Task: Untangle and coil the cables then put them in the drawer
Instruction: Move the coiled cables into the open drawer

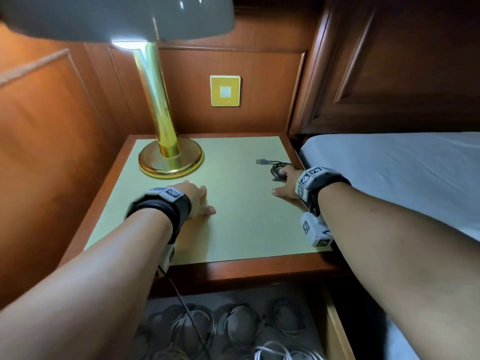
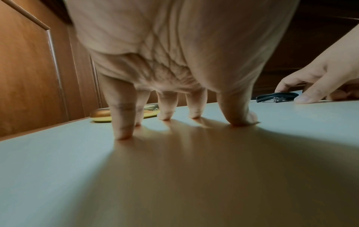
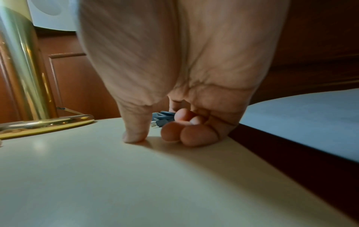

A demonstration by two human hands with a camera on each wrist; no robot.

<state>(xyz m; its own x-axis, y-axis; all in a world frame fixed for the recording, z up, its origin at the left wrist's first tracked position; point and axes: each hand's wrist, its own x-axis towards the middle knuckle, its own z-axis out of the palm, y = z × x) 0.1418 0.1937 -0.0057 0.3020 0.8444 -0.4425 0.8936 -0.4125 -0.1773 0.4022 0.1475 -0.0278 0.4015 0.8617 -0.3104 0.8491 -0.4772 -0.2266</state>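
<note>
From the head view I see the last black cable (image 1: 279, 169) lying bundled on the nightstand (image 1: 233, 229), well to the right of the lamp (image 1: 170, 162) and near the bed-side edge, its USB plug (image 1: 262, 161) sticking out toward the lamp. My right hand (image 1: 287, 184) sits on the near side of that bundle; my left hand (image 1: 197, 201) rests in front of the lamp base, holding nothing. Below the nightstand the drawer (image 1: 335, 328) stands open with several coiled cables (image 1: 233, 326) already in it, though their lower part is cut off.

In the left wrist view my left hand (image 2: 174, 76) has its fingers (image 2: 124, 119) spread, tips down on the top. Right of it I see the cable (image 2: 276, 97) as a flat dark loop with my right hand (image 2: 320, 79) reaching over it.

In the right wrist view my right hand (image 3: 184, 92) has its fingers (image 3: 186, 133) curled under and the thumb (image 3: 135, 127) on the surface; the cable (image 3: 162, 118) shows behind them, but I cannot tell whether it is pinched or only touched.

I judge the cable light, limp and springy, so I would take the whole bundle across its loops, not by the plug, or it may uncoil
</note>
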